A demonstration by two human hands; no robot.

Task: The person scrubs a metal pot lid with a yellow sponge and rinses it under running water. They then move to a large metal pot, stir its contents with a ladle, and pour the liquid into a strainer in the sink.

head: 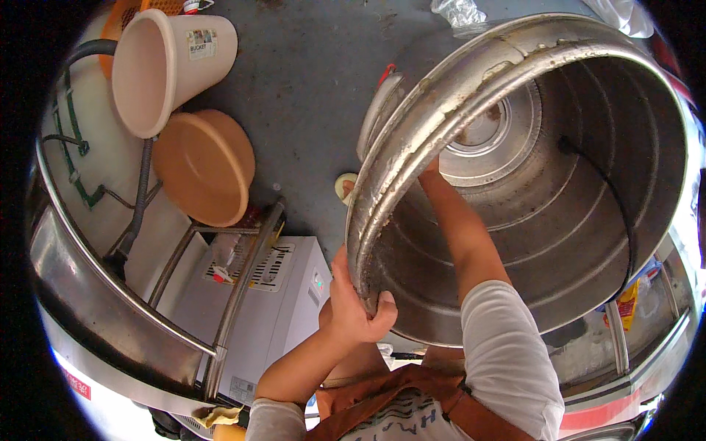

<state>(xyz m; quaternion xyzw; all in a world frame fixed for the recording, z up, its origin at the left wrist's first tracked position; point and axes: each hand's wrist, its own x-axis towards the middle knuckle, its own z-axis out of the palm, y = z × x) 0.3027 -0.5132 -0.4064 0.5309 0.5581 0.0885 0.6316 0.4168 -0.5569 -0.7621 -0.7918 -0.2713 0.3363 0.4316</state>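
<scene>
A large stainless-steel drum [557, 226] leans before me with its open mouth toward me. Dents and flaking residue mark its thick rim [441, 118]. My left hand [358, 314] grips that rim at the lower left, thumb inside and fingers outside. My right forearm reaches deep into the drum. Only a small part of my right hand [431, 166] shows near the round drum bottom [485, 129]; the rim hides its fingers and whatever they may touch. A black cord or hose [620, 212] runs down the inner wall and over the lower right edge.
At left, a pale pink bucket [204, 60] lies tipped by an orange-tan plastic basin [207, 165]. A metal rail frame [237, 297] stands before a white appliance [265, 325]. Steel counters [110, 297] curve along the left. Clear plastic [460, 14] lies on the grey floor [309, 110].
</scene>
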